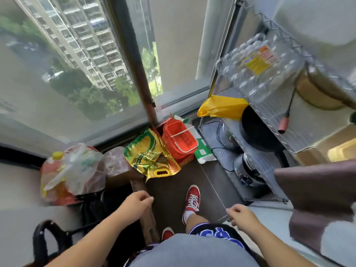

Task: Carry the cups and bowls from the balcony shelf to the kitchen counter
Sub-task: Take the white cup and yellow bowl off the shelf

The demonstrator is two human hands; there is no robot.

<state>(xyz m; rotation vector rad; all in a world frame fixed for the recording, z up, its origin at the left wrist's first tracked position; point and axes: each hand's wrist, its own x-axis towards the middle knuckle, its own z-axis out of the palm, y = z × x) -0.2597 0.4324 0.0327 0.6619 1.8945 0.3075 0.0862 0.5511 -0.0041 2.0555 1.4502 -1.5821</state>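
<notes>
I stand on the balcony looking down. A metal wire shelf [273,132] rises at the right, holding a shrink-wrapped pack of clear bottles [256,70], a black pan [256,130] and a steel pot [248,168]. No cups or bowls can be made out on it. My left hand [137,201] hangs low left of centre with fingers loosely curled, holding nothing. My right hand [240,213] hangs low right, fingers loosely curled too, nothing in it. Both hands are well short of the shelf.
On the floor by the window lie a red plastic basket [179,139], a yellow-green rice bag [150,153], a yellow bag [221,106] and plastic bags [73,170]. A brown window post [140,74] stands ahead. Brown cloth [317,199] hangs at right. My red shoe [192,197] stands on dark floor.
</notes>
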